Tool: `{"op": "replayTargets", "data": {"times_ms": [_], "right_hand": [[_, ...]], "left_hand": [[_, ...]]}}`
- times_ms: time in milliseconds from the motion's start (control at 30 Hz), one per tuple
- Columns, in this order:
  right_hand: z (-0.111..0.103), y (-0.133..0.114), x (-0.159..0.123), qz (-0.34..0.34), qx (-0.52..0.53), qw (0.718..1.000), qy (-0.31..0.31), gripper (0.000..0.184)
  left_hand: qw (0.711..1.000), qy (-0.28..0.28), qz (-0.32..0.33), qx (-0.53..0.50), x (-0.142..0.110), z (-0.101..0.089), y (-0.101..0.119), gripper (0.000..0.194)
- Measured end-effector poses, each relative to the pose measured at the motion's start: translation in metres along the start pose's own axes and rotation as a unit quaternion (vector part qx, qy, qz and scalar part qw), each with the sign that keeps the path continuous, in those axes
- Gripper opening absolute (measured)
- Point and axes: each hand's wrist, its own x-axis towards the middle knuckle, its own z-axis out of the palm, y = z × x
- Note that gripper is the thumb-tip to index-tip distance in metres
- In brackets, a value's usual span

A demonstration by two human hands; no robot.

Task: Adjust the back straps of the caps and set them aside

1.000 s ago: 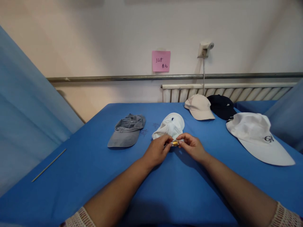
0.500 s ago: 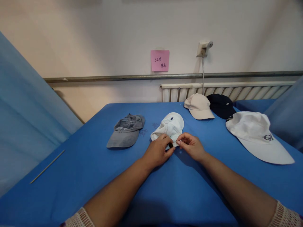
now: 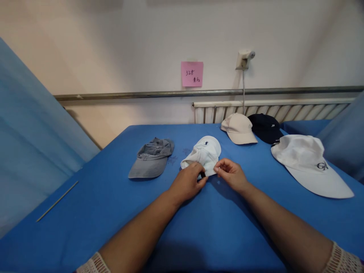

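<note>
A small white cap point(image 3: 205, 153) with a dark emblem lies in the middle of the blue table point(image 3: 113, 189). Both hands pinch its near edge. My left hand point(image 3: 187, 182) grips the back edge from the left, with the fingers curled round the fabric. From the right, the closed fingertips of my right hand point(image 3: 231, 175) hold the strap end. The gold buckle is hidden under the fingers.
A grey cap point(image 3: 152, 159) lies left of the white one. A beige cap point(image 3: 239, 129), a black cap point(image 3: 265, 127) and a large white brimmed hat point(image 3: 308, 163) lie at the back right. A thin stick point(image 3: 57, 201) lies at the left edge. Blue partitions flank both sides.
A gold buckle showed between my fingertips one second ago; now it is covered. Both hands have shifted slightly toward the white cap and hold its edge.
</note>
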Motion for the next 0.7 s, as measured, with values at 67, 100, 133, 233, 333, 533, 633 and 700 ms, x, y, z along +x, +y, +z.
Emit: {"op": "replayTargets", "data": {"times_ms": [67,100,133,233,333,533,633,700], "right_hand": [[0.0,0.001,0.001,-0.001,0.003,1.0,0.002,0.026],[-0.001,0.002,0.001,-0.002,0.003,1.0,0.002,0.026],[-0.001,0.002,0.001,-0.003,0.002,1.0,0.003,0.026],[-0.001,0.003,0.0,-0.002,-0.002,1.0,0.004,0.027],[0.0,0.003,0.0,0.001,-0.001,1.0,0.009,0.029],[0.001,-0.019,0.002,-0.019,0.036,0.996,0.084,0.028],[0.0,-0.063,-0.023,-0.059,0.086,0.989,0.101,0.022],[-0.004,-0.094,-0.052,-0.108,0.091,0.987,0.077,0.019]], "left_hand": [[1.0,-0.001,-0.003,-0.003,0.0,0.0,-0.001,0.01],[1.0,-0.001,-0.002,-0.003,0.0,0.0,-0.001,0.01],[1.0,0.0,0.001,-0.002,0.0,-0.001,-0.001,0.01],[1.0,0.004,0.006,-0.001,0.0,0.0,-0.001,0.01],[0.999,0.006,0.011,-0.03,0.0,0.001,-0.002,0.017],[0.993,0.057,-0.035,-0.097,0.004,0.005,-0.01,0.023],[0.987,0.071,-0.072,-0.124,0.006,0.007,-0.013,0.022],[0.982,0.072,-0.093,-0.148,0.007,0.009,-0.014,0.022]]}}
